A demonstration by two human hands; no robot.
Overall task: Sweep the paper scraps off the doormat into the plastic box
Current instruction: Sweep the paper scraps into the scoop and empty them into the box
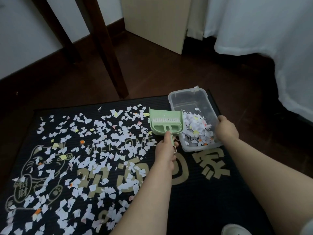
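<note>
- Left hand [166,150] is gripping the dustpan [165,127] handle, pan touching the plastic box [175,100].
- Right hand [226,128] is clasping the rim, probably steadying it for emptying.

Black doormat [194,192] with gold lettering, white scraps [94,150], pale green dustpan [165,119], clear box [189,97]

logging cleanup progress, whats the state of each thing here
plastic box: lidless, upright on the doormat, near end heaped with scraps
paper scraps: most strewn over the mat's left and middle
doormat: flat on the floor, right part bare
dustpan: at the box's left rim, nearly empty
brush: nested in the dustpan
left hand: grips the dustpan handle
right hand: holds the box's right rim
</note>
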